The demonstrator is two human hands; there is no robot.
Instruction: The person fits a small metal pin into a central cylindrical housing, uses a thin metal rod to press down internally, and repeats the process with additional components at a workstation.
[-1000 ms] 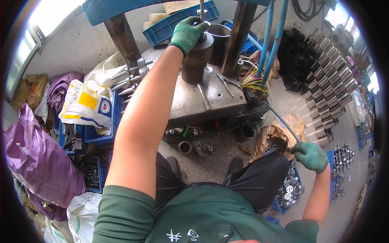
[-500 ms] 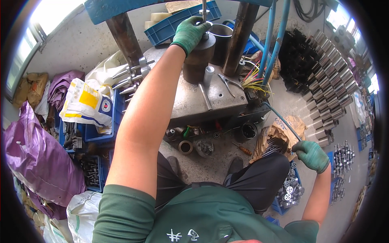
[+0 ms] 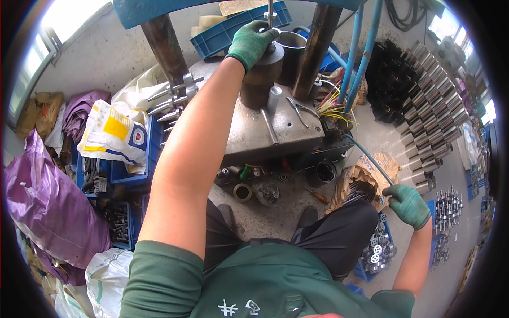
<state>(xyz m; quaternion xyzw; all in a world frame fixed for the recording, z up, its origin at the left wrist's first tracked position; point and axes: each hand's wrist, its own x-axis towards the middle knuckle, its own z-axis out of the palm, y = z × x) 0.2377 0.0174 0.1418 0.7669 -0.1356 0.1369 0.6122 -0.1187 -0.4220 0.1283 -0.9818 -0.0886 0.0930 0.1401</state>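
Left hand (image 3: 252,46) holds a shafted metal part (image 3: 270,16) upright atop the dark cylinder (image 3: 261,79); right hand (image 3: 409,205) grips the blue lever (image 3: 370,159). Work appears mid-step; release outstanding.

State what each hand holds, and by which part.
Right hand: the blue rod, by its near end. Left hand: beside the upright metal shaft; any hold there cannot be told.

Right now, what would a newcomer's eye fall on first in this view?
Probably the green-gloved left hand, stretched out to the metalwork atop a dark, thick cylinder at upper centre, while the gloved right hand grips a long lever at lower right. Next, likely the shiny purple sack at far left and the bank of bright metal cylinders on the right.
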